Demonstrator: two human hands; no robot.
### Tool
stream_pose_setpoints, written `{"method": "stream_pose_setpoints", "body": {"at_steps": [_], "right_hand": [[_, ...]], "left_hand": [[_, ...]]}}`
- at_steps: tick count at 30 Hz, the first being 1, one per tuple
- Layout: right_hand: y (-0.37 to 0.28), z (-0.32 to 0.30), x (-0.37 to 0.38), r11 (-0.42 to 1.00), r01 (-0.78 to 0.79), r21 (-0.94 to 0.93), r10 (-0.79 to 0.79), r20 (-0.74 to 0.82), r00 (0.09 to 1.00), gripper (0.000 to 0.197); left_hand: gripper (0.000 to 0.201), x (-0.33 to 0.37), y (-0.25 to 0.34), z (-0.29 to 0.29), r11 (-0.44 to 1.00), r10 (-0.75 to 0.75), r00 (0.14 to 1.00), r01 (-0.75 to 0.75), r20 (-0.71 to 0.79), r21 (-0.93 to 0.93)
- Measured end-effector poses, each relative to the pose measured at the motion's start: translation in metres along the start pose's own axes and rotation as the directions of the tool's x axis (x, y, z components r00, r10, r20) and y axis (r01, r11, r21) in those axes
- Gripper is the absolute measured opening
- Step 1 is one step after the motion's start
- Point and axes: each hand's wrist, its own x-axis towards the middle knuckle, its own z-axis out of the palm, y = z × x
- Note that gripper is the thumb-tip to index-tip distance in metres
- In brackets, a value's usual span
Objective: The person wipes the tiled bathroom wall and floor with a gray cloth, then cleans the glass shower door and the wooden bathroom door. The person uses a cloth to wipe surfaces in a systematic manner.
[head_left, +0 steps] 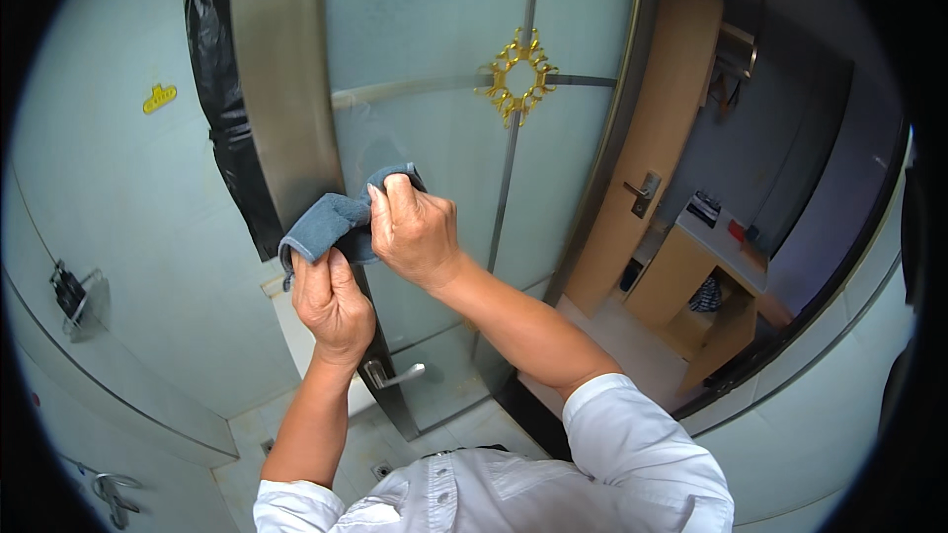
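A small blue-grey cloth (331,224) is stretched between my two hands, in front of the metal edge of a frosted glass door (425,10). My left hand (334,311) pinches its lower left part from below, fingers closed. Higher and to the right, my right hand (415,232) grips the other end with bent fingers. The cloth is bunched in the middle, and part of it is hidden behind the right hand. Below the hands, a metal door handle (395,373) sticks out from the door frame.
A gold ornament (519,79) sits where the door's dark bars cross. Black plastic sheeting (222,89) hangs left of the metal frame. On the left wall are a yellow clip (159,98) and a small rack (84,301). Through the doorway stand a wooden door (652,138) and a cabinet (681,276).
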Motion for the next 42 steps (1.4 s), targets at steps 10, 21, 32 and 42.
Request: {"method": "stream_pose_setpoints", "body": {"at_steps": [10,21,32,42], "right_hand": [[0.037,-0.025,0.005,0.884,-0.363,0.294,0.376,0.014,0.926,0.018],[0.062,-0.058,0.014,0.769,-0.461,0.442,0.456,0.126,0.881,0.017],[0.105,-0.084,0.002,0.721,-0.498,0.482,0.581,-0.028,0.814,0.025],[0.173,-0.121,-0.015,0.682,-0.578,0.448,0.704,-0.188,0.685,0.029]], "left_hand": [[0.053,0.024,0.005,0.069,0.795,0.349,0.928,-0.367,0.132,0.483],[0.073,0.062,0.013,0.114,0.63,0.442,0.873,-0.466,0.208,0.621],[0.071,0.062,0.031,0.172,0.54,0.431,0.814,-0.579,0.39,0.611],[0.073,0.056,0.055,0.26,0.624,0.408,0.743,-0.651,0.53,0.432]]}}
